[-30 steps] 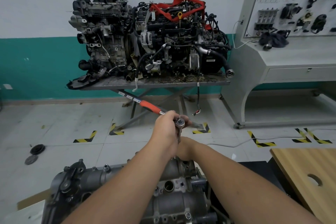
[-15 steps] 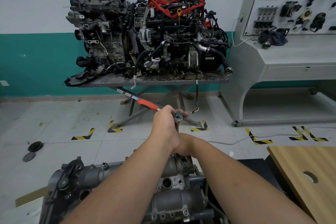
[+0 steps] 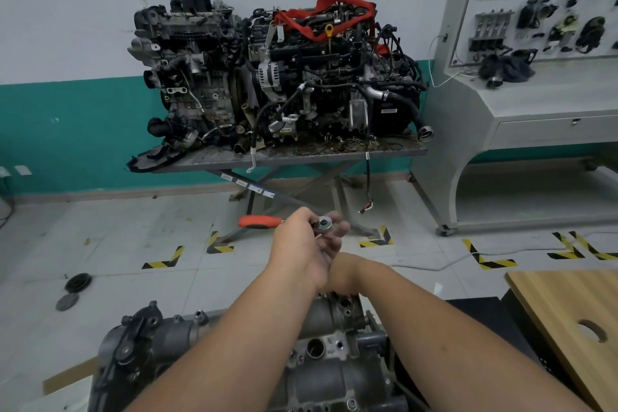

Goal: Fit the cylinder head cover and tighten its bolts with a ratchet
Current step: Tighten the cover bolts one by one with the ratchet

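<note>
The cylinder head cover (image 3: 321, 375) sits on the grey engine at the bottom of the view, directly under both forearms. Above its far end, the left hand (image 3: 302, 249) grips the ratchet (image 3: 323, 223) just behind its round head, fingers curled around the shaft, and the orange handle points left over the floor. The right hand (image 3: 342, 273) is mostly hidden behind the left wrist, down at the cover's far end; its fingers cannot be made out. A wooden worktop (image 3: 568, 321) stands to the right.
</note>
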Demonstrator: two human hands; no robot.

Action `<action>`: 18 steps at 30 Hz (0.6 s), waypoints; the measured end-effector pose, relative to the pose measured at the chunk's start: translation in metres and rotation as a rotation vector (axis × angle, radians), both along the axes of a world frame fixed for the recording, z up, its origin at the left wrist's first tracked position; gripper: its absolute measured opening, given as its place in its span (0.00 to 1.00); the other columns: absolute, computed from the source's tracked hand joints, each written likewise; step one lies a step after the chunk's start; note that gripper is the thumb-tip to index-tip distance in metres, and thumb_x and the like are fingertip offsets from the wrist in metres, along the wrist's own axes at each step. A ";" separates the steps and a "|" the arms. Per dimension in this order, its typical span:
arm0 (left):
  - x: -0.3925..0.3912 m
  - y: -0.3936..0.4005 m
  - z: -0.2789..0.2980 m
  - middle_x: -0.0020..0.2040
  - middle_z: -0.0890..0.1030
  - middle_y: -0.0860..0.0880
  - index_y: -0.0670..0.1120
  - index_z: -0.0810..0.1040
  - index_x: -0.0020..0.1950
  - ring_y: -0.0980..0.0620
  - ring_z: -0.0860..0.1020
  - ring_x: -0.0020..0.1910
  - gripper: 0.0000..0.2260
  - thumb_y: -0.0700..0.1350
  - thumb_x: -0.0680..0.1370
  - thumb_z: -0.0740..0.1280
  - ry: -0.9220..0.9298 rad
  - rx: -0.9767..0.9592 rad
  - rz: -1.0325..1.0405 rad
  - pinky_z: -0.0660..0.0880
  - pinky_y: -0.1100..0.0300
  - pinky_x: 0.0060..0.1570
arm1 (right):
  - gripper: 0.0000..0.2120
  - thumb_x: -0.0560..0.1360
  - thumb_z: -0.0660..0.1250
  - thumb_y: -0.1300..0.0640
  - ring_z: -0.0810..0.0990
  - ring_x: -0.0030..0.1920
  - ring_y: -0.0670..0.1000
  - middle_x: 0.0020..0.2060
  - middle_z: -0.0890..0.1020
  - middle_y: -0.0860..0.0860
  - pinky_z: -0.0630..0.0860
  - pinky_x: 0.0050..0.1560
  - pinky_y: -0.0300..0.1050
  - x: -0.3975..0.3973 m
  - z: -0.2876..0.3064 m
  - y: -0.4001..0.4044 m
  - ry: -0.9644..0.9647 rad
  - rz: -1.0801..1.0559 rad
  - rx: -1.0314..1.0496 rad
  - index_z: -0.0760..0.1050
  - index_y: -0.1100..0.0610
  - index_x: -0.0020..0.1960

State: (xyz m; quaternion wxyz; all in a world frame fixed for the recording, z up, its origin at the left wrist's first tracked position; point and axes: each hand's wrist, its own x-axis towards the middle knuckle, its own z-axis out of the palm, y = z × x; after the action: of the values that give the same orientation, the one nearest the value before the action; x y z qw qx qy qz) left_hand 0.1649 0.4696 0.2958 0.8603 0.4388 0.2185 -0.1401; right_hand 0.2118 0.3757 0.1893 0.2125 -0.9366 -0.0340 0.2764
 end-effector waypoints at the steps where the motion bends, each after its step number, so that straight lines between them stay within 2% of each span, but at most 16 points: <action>1: -0.001 -0.002 0.001 0.41 0.83 0.42 0.36 0.75 0.52 0.49 0.82 0.29 0.11 0.36 0.78 0.55 -0.007 -0.036 0.009 0.72 0.66 0.24 | 0.13 0.77 0.66 0.56 0.80 0.54 0.57 0.55 0.81 0.57 0.77 0.59 0.54 0.000 0.000 -0.001 -0.004 0.009 -0.013 0.76 0.60 0.59; 3: -0.003 -0.005 0.000 0.45 0.84 0.40 0.34 0.76 0.54 0.46 0.84 0.33 0.12 0.36 0.78 0.55 -0.010 -0.082 0.011 0.77 0.63 0.27 | 0.13 0.78 0.64 0.57 0.78 0.54 0.56 0.55 0.80 0.57 0.76 0.55 0.50 0.000 -0.001 -0.002 -0.004 0.023 -0.033 0.75 0.61 0.60; 5: -0.004 -0.006 -0.001 0.45 0.84 0.39 0.36 0.74 0.53 0.43 0.85 0.36 0.10 0.35 0.79 0.55 -0.007 -0.117 0.006 0.80 0.61 0.29 | 0.15 0.77 0.66 0.58 0.79 0.58 0.58 0.55 0.79 0.58 0.74 0.53 0.49 -0.001 0.000 -0.003 -0.012 -0.012 -0.025 0.75 0.60 0.63; 8: -0.003 -0.007 0.001 0.45 0.84 0.38 0.40 0.70 0.50 0.40 0.84 0.38 0.06 0.35 0.81 0.54 -0.008 -0.168 0.008 0.81 0.59 0.31 | 0.20 0.77 0.68 0.56 0.76 0.65 0.59 0.63 0.78 0.58 0.74 0.64 0.50 -0.004 0.000 -0.003 -0.055 -0.044 0.011 0.73 0.60 0.68; 10: -0.001 -0.005 0.001 0.42 0.85 0.40 0.39 0.72 0.46 0.42 0.84 0.36 0.08 0.37 0.81 0.55 -0.021 -0.122 -0.042 0.78 0.60 0.29 | 0.18 0.79 0.66 0.54 0.77 0.63 0.57 0.62 0.78 0.57 0.74 0.65 0.52 -0.008 -0.001 -0.002 -0.074 -0.024 0.029 0.73 0.60 0.67; 12: 0.002 -0.002 -0.001 0.39 0.85 0.44 0.38 0.76 0.44 0.50 0.80 0.28 0.12 0.39 0.80 0.55 -0.037 0.080 -0.156 0.70 0.63 0.25 | 0.14 0.78 0.65 0.56 0.79 0.57 0.57 0.55 0.80 0.56 0.76 0.61 0.53 -0.012 0.000 -0.002 -0.073 -0.037 0.051 0.75 0.61 0.61; 14: 0.008 0.004 -0.002 0.40 0.85 0.46 0.40 0.76 0.43 0.54 0.70 0.23 0.12 0.41 0.79 0.56 -0.090 0.319 -0.283 0.63 0.62 0.26 | 0.08 0.78 0.66 0.57 0.79 0.53 0.56 0.48 0.79 0.55 0.77 0.59 0.52 -0.012 -0.001 -0.004 -0.078 -0.070 0.100 0.76 0.61 0.53; 16: 0.014 0.010 0.001 0.38 0.85 0.47 0.42 0.74 0.46 0.54 0.66 0.23 0.08 0.42 0.80 0.58 -0.173 0.535 -0.400 0.61 0.61 0.27 | 0.09 0.78 0.67 0.56 0.80 0.53 0.56 0.50 0.82 0.55 0.76 0.59 0.52 -0.013 -0.001 -0.005 -0.070 -0.076 0.124 0.79 0.61 0.52; 18: 0.018 0.013 0.006 0.34 0.84 0.50 0.43 0.73 0.47 0.54 0.67 0.24 0.06 0.43 0.80 0.59 -0.299 0.775 -0.536 0.62 0.61 0.27 | 0.12 0.79 0.67 0.54 0.80 0.56 0.56 0.54 0.82 0.56 0.76 0.60 0.52 -0.014 -0.002 -0.004 -0.070 -0.079 0.119 0.80 0.61 0.56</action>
State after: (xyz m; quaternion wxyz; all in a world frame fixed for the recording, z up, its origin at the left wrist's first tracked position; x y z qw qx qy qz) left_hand 0.1832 0.4821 0.3017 0.5896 0.7824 0.0081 -0.2005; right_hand 0.1977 0.3712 0.1878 0.2774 -0.9320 -0.0208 0.2325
